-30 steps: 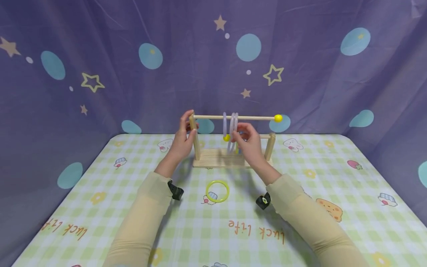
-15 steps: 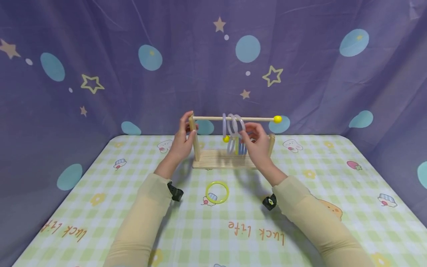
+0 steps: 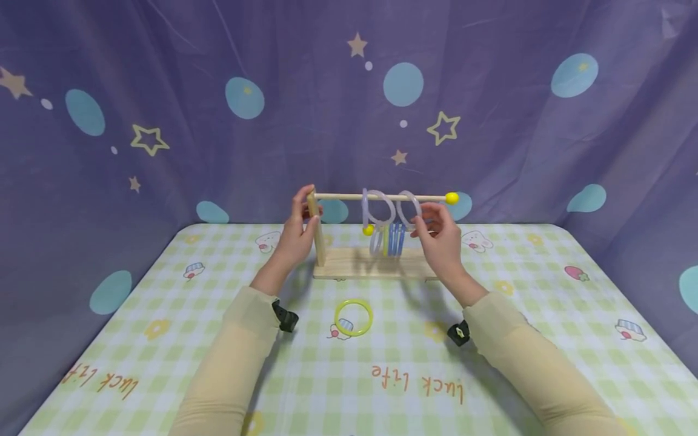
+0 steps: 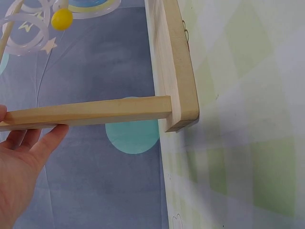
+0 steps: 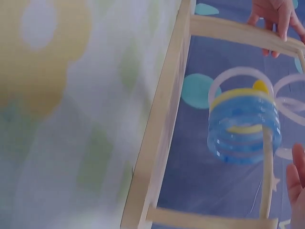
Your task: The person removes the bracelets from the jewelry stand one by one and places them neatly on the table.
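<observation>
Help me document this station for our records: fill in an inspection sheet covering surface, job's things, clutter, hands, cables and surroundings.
Surface: checked cloth, printed with flowers, cupcakes and lettering.
Job's things: wooden stand on the cloth; three pale rings on its upper rod; blue, yellow and pale rings on its lower rod; loose yellow ring lying in front of the stand.
Clutter: nothing seen.
Hands: left hand grips the left post; right hand pinches the rightmost ring on the upper rod.
Cables: nothing seen.
Surroundings: purple curtain with stars and ovals, behind and at both sides.
</observation>
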Action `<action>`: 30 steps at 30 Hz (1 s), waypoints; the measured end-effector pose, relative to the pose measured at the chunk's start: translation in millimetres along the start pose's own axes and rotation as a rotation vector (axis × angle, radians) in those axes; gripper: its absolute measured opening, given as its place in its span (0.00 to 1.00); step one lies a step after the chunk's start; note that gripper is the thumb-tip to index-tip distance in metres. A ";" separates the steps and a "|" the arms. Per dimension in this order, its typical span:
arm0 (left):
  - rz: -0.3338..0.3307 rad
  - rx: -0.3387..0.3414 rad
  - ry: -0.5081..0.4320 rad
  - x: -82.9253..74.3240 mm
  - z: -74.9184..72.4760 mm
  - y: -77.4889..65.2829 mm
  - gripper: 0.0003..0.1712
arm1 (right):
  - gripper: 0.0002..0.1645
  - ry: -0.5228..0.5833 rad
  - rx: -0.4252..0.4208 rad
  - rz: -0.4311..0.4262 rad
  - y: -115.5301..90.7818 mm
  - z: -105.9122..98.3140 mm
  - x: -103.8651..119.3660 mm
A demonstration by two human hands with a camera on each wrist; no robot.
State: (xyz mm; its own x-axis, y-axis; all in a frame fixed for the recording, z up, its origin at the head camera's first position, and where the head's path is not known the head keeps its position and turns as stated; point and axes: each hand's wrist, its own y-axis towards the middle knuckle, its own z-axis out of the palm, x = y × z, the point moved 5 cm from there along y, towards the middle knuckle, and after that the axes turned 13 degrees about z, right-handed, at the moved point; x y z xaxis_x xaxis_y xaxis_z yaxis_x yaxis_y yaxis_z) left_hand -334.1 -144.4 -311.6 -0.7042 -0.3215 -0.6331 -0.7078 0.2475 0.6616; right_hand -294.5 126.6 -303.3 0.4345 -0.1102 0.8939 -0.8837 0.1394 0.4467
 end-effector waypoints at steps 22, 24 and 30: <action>-0.018 0.008 -0.009 -9.0 -0.9 -0.5 0.31 | 0.14 -0.125 -0.081 -0.058 2.9 -47.8 -1.7; -0.010 0.002 -0.013 2.8 0.2 -0.2 0.31 | 0.14 -0.133 -0.088 -0.065 3.0 -50.4 -1.3; 0.000 -0.006 -0.003 13.1 0.2 -1.1 0.33 | 0.14 -0.169 -0.110 -0.113 3.4 -55.9 0.6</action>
State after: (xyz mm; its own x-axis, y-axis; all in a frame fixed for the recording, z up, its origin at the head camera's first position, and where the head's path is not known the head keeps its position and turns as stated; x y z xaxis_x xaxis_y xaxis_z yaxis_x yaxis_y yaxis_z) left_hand -342.6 -148.7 -320.7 -0.7046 -0.3189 -0.6340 -0.7073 0.2424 0.6641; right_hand -287.4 182.0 -299.2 0.4863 -0.2928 0.8233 -0.8029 0.2222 0.5532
